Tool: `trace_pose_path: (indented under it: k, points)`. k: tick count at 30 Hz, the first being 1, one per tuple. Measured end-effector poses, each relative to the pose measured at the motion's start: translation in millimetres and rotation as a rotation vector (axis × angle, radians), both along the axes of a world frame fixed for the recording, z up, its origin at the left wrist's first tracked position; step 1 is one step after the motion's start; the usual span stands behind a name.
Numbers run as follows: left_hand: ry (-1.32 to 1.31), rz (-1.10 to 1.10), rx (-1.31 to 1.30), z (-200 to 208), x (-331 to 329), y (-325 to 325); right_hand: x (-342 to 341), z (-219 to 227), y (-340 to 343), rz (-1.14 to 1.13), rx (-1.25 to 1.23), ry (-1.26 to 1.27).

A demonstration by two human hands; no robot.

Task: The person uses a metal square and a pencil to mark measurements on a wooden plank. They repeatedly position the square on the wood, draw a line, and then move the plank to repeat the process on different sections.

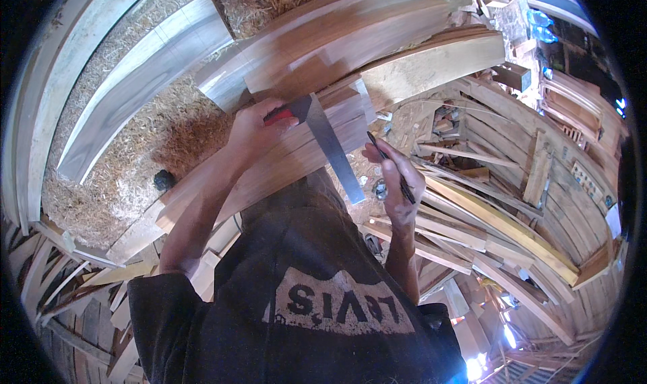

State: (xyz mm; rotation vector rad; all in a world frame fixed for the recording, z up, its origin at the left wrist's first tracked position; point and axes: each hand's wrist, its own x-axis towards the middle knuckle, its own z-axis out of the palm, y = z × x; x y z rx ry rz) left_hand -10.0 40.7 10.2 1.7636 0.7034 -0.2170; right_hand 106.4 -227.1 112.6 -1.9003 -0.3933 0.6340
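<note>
My left hand (259, 124) is closed round the red-handled stock of a try square (331, 144), over a wooden board (269, 165) in front of me. The square's metal blade slants across the board toward my body, its tip reaching past the near edge. My right hand (399, 178) pinches a thin black pen (391, 160), held up just right of the blade and the board's right end. The pen's tip points up and left, apart from the wood as far as I can see.
Beyond the board lie more thick planks (323, 47) and a pale beam (438, 64). Wood shavings (128, 182) cover the surface at left, with a small dark object (164, 180) on them. Long offcuts (499, 222) are piled to the right. Blue plastic bottles (541, 25) stand far right.
</note>
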Motion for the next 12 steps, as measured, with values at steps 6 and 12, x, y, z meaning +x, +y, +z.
trace_pose_path:
  k: [6, 12]
  points:
    - [0.012, -0.024, 0.032, 1.7, 10.6, -2.1, 3.8, -25.7, 24.9, -0.039, -0.072, -0.070]
    - [0.052, -0.050, 0.030, 6.4, 14.9, 1.6, 8.9, -30.9, 33.5, 0.133, -0.193, -0.146]
